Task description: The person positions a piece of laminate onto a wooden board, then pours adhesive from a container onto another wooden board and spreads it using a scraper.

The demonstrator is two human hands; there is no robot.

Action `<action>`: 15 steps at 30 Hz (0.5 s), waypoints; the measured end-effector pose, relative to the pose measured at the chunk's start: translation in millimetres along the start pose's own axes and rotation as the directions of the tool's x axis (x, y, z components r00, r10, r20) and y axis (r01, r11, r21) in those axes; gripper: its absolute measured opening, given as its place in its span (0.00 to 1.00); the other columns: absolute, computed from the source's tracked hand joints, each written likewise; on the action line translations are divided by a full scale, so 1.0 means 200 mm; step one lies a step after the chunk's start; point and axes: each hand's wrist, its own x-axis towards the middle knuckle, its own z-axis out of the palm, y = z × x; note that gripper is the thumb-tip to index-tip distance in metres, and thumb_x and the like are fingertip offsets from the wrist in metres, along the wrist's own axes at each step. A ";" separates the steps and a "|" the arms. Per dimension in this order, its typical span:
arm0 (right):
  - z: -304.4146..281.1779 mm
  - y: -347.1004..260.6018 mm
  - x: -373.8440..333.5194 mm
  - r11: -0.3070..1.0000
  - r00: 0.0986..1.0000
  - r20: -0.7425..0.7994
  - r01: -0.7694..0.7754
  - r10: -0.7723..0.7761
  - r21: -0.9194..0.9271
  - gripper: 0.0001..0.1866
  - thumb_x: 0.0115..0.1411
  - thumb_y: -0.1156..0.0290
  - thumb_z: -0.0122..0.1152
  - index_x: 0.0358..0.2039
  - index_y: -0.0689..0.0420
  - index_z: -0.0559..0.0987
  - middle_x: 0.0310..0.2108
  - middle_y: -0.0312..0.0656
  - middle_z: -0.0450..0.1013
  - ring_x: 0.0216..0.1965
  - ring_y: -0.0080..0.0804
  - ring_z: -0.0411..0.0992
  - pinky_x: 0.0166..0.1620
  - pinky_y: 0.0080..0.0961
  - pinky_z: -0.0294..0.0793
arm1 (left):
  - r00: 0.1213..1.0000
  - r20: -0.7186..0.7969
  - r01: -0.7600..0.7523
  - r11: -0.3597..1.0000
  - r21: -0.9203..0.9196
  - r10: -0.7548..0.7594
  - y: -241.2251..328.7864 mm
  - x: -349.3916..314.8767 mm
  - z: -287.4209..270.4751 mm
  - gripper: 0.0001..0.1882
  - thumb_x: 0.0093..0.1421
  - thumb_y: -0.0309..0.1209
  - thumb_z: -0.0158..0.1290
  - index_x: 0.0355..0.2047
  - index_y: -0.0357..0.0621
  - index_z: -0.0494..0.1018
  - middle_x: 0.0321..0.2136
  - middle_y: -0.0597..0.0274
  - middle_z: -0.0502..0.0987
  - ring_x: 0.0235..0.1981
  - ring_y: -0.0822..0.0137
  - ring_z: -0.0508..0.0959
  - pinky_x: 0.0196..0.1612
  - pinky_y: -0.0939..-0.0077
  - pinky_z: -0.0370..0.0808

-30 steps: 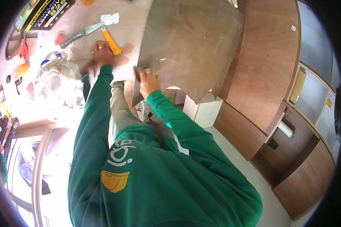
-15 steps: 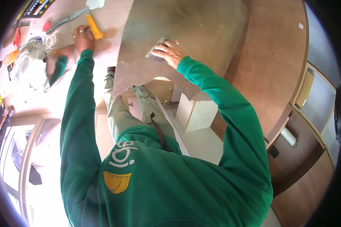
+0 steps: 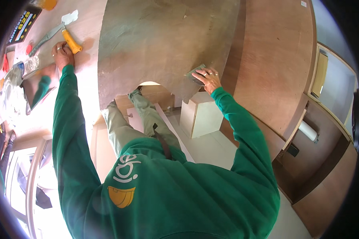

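Note:
A large brown sheet point(image 3: 159, 44) with a wavy cut-out near edge lies in front of me, its surface partly glossy. Near its lower right corner, my right hand point(image 3: 210, 81) grips a thin, flat scraper point(image 3: 194, 74) and presses it to the sheet, fingers across its top. Off to the left, my left hand point(image 3: 63, 57) rests on the pale bench point(image 3: 85, 24) with fingers laid down, apparently holding nothing. Just beside those fingers lies a yellow-orange handle point(image 3: 71, 41); a grey-bladed tool point(image 3: 46, 40) is farther left.
Crumpled clear plastic point(image 3: 14, 85) and a shiny dark panel point(image 3: 38, 85) lie left on the bench. A black box with yellow marks point(image 3: 24, 26) sits at the far left. Below the sheet stands a pale box-like block point(image 3: 202, 115). Brown wooden panels point(image 3: 275, 59) rise on the right.
My right hand has slid the scraper right and toward me, to the sheet's lower right corner. My left hand stays beside the yellow-orange handle. The whole view has shifted slightly.

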 end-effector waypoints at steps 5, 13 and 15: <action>0.16 0.05 -0.07 0.848 0.851 -0.168 -0.437 0.498 0.300 0.41 0.43 0.82 0.63 0.59 0.36 0.68 0.55 0.31 0.66 0.55 0.41 0.63 0.58 0.46 0.60 | 1.000 0.009 -0.022 1.000 0.015 0.022 0.03 0.02 0.00 0.11 0.55 0.25 0.45 0.36 0.43 0.75 0.39 0.49 0.75 0.45 0.48 0.71 0.52 0.55 0.67; 0.21 0.01 -0.06 0.715 0.742 -0.088 -0.596 0.664 0.367 0.31 0.55 0.75 0.55 0.60 0.38 0.67 0.56 0.35 0.66 0.54 0.44 0.64 0.54 0.48 0.64 | 1.000 0.015 -0.004 1.000 -0.018 0.005 0.04 0.02 -0.03 0.10 0.54 0.25 0.45 0.35 0.43 0.75 0.38 0.50 0.75 0.45 0.48 0.71 0.51 0.56 0.66; 0.16 0.09 -0.01 0.648 0.667 -0.116 -0.645 0.736 0.405 0.32 0.55 0.75 0.55 0.60 0.37 0.66 0.57 0.35 0.65 0.54 0.44 0.64 0.55 0.48 0.64 | 1.000 0.015 -0.009 1.000 -0.007 0.009 0.04 0.02 -0.03 0.11 0.54 0.24 0.45 0.35 0.43 0.75 0.39 0.50 0.75 0.45 0.49 0.71 0.52 0.56 0.66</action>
